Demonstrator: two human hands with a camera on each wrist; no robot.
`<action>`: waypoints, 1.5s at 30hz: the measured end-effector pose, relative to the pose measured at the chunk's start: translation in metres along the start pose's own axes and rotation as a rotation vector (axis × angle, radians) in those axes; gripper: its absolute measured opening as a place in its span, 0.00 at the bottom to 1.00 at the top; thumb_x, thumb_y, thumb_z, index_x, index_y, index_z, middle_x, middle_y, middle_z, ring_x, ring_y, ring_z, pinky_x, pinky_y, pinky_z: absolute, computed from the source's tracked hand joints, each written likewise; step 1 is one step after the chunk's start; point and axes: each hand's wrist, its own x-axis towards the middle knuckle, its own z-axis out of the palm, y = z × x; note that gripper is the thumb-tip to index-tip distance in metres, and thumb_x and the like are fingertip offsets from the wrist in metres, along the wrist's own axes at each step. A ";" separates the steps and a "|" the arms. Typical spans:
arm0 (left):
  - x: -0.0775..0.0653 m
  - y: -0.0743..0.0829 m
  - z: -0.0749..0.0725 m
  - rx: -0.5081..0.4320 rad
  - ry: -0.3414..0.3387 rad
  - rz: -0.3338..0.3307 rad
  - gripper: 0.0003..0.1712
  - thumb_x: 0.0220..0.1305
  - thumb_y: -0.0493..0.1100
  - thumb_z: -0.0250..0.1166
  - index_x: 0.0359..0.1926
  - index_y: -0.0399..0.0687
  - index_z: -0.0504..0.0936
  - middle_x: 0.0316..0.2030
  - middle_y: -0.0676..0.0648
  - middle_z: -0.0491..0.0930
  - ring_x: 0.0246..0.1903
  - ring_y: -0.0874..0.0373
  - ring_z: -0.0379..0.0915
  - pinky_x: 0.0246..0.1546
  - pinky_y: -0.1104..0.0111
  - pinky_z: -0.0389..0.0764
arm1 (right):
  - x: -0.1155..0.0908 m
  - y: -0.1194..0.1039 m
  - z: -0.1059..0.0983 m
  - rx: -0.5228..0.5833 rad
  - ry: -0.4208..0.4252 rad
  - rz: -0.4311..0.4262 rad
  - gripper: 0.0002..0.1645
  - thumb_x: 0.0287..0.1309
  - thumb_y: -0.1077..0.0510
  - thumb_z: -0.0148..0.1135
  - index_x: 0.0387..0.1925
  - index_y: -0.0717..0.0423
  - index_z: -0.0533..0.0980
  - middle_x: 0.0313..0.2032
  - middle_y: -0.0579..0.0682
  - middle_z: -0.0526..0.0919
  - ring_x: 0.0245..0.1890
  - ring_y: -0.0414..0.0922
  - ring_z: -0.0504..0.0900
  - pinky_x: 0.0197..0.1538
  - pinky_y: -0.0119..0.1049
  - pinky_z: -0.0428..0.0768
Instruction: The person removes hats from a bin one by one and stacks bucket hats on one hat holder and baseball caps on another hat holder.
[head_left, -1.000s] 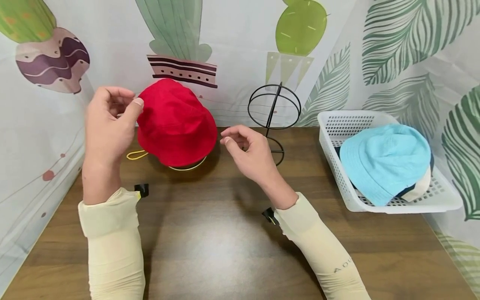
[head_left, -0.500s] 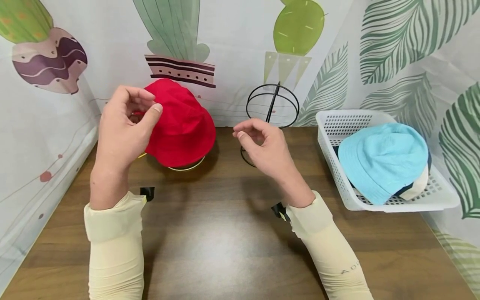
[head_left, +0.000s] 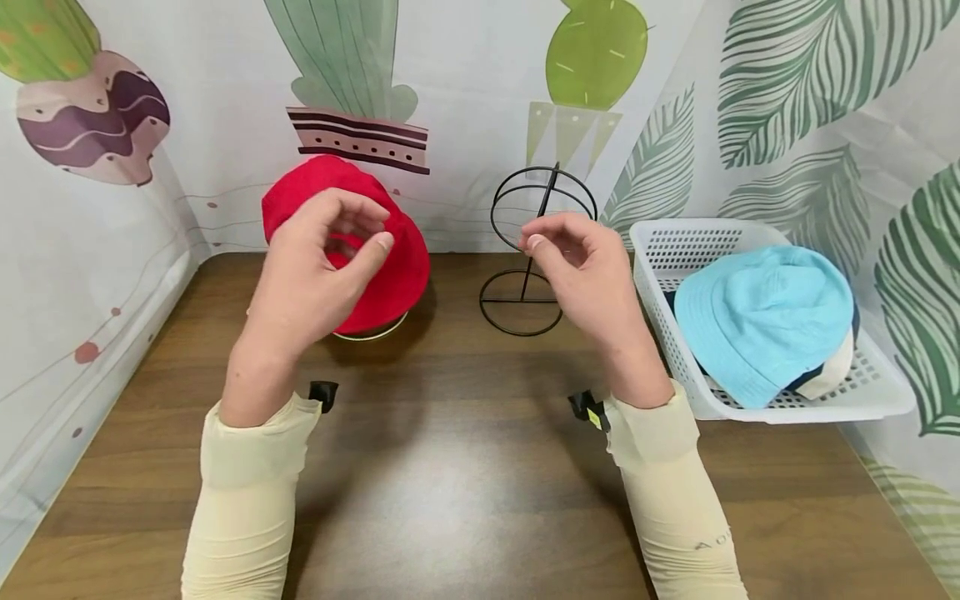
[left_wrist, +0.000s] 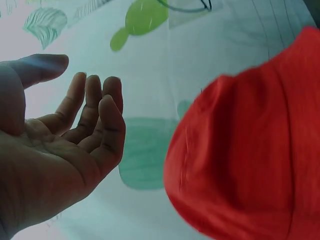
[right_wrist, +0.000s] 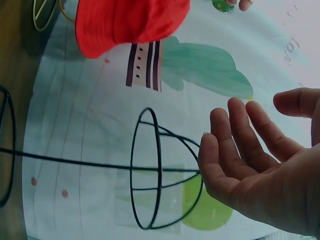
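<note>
Upper left of head frame: red bucket hat [head_left: 401, 262], apparently propped in shape by gold wire stand [head_left: 367, 338] beneath. Left hand [head_left: 311, 271] before it, right hand [head_left: 592, 279] before black wire hat stand [head_left: 522, 300]; both relaxed, empty.

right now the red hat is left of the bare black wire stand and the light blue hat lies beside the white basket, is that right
Not quite: the head view shows the light blue hat inside the white basket. The red hat is left of the bare black wire stand.
</note>
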 end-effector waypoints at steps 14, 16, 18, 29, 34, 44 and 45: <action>-0.002 0.001 0.044 -0.003 -0.190 0.139 0.14 0.71 0.41 0.69 0.56 0.50 0.83 0.51 0.57 0.83 0.49 0.63 0.81 0.52 0.61 0.80 | 0.001 -0.006 -0.031 -0.032 0.159 0.012 0.10 0.70 0.64 0.63 0.45 0.60 0.88 0.39 0.53 0.90 0.44 0.47 0.89 0.50 0.33 0.83; -0.003 0.001 0.049 -0.002 -0.205 0.150 0.14 0.71 0.42 0.69 0.56 0.50 0.83 0.52 0.58 0.83 0.50 0.63 0.81 0.51 0.61 0.80 | 0.002 -0.005 -0.035 -0.031 0.182 0.011 0.10 0.70 0.65 0.62 0.45 0.62 0.87 0.39 0.52 0.90 0.43 0.46 0.89 0.51 0.33 0.84; -0.004 0.001 0.054 0.002 -0.215 0.167 0.14 0.71 0.41 0.69 0.55 0.51 0.83 0.52 0.58 0.83 0.51 0.62 0.81 0.50 0.61 0.80 | 0.002 -0.005 -0.039 -0.029 0.208 0.006 0.10 0.70 0.66 0.61 0.45 0.64 0.87 0.37 0.51 0.90 0.42 0.46 0.89 0.50 0.33 0.84; -0.005 0.004 0.083 0.045 -0.293 0.225 0.14 0.70 0.43 0.69 0.55 0.50 0.84 0.52 0.55 0.82 0.52 0.61 0.78 0.55 0.64 0.78 | -0.001 -0.002 -0.070 0.027 0.327 0.002 0.11 0.70 0.68 0.60 0.44 0.66 0.87 0.36 0.51 0.89 0.37 0.48 0.87 0.41 0.32 0.83; -0.004 0.007 0.089 0.052 -0.310 0.213 0.14 0.70 0.44 0.70 0.55 0.52 0.83 0.52 0.55 0.82 0.54 0.59 0.77 0.54 0.65 0.78 | -0.002 -0.001 -0.082 -0.006 0.379 0.015 0.12 0.71 0.66 0.60 0.46 0.64 0.88 0.39 0.51 0.87 0.36 0.46 0.88 0.41 0.30 0.85; -0.005 0.014 0.101 0.051 -0.359 0.217 0.14 0.71 0.45 0.69 0.55 0.55 0.83 0.52 0.60 0.80 0.54 0.64 0.76 0.46 0.70 0.81 | -0.002 0.001 -0.102 0.036 0.451 0.007 0.10 0.70 0.66 0.63 0.45 0.65 0.88 0.40 0.53 0.87 0.35 0.46 0.88 0.41 0.28 0.86; -0.005 0.015 0.103 0.047 -0.365 0.217 0.14 0.71 0.45 0.69 0.55 0.56 0.83 0.52 0.60 0.80 0.54 0.64 0.76 0.48 0.69 0.81 | -0.002 0.002 -0.105 0.038 0.459 0.009 0.10 0.69 0.66 0.63 0.45 0.65 0.88 0.40 0.53 0.87 0.35 0.46 0.88 0.41 0.28 0.86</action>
